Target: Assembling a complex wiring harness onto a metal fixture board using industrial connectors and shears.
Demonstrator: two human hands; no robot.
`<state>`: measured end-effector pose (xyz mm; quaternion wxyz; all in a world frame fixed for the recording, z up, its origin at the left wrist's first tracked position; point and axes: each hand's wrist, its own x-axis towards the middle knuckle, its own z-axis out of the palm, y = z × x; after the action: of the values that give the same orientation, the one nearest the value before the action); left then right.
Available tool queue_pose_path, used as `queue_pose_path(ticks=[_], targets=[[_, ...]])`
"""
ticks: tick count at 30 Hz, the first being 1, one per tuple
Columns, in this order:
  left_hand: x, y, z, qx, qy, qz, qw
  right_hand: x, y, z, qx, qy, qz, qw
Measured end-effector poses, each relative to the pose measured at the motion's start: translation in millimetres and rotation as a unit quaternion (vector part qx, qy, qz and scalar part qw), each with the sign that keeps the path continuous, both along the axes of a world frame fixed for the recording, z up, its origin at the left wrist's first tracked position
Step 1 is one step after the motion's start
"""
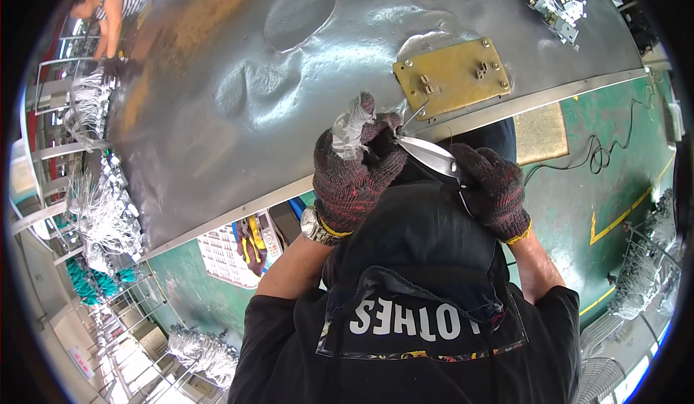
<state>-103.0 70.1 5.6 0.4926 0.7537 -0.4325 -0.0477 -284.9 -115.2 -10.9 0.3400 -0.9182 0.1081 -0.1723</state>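
My right hand (495,187), in a dark knitted glove with red flecks and a yellow cuff, is closed round the handles of metal scissors (431,155). The blades point left and reach the fingertips of my left hand (358,180). That hand wears a matching glove, with crumpled translucent film or tape (350,130) around a finger. Its thumb and fingers are pinched together. A thin metal-looking pin (415,115) sticks out beside them; what exactly they grip is too small to make out. Just beyond the hands, a brass-coloured plate (452,78) with bolts and small posts lies on the metal table.
The dented metal table (217,151) has a raised front edge. White-wired parts (560,2) lie at its far right. Wire bundles (105,216) hang on a rack at left. Below the edge, a white basket (228,256) holds yellow-handled pliers (253,237). Another person (119,6) bends at far left.
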Motion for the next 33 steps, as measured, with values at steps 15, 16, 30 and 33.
queue_pose_path(ticks=[15, 16, 30, 33], targets=[[-1.7, -4.8, 7.0, 0.028, 0.016, 0.034, 0.999, -4.4, 1.9, -4.1, 0.006, 0.002, 0.021, 1.000], [-1.5, -5.0, 6.0, 0.028, 0.016, 0.034, 0.999, -4.0, 1.9, -4.6, 0.019, -0.019, 0.019, 0.999], [1.7, -6.4, 5.0, 0.042, -0.032, 0.047, 0.998, -7.6, 8.5, -18.1, 0.109, 0.025, 0.012, 0.994], [2.6, -7.0, 7.5, 0.074, -0.073, 0.046, 0.994, -6.3, 8.1, -11.4, 0.118, 0.033, 0.014, 0.992]])
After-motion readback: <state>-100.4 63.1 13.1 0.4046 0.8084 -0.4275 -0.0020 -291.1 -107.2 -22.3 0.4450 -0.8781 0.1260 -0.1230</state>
